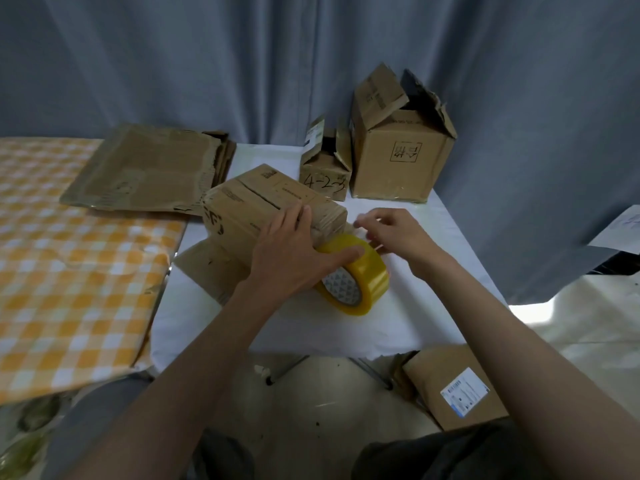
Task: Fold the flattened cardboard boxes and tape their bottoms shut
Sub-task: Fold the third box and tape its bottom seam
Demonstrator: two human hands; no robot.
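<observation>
We see a big gray curtain hanging at the back. On the left lies a cloth with orange and white squares, and a white sheet of paper sits far right.

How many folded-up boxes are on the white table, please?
3: a large box at the back right, a small box to its left, and one box under the left hand.
</observation>
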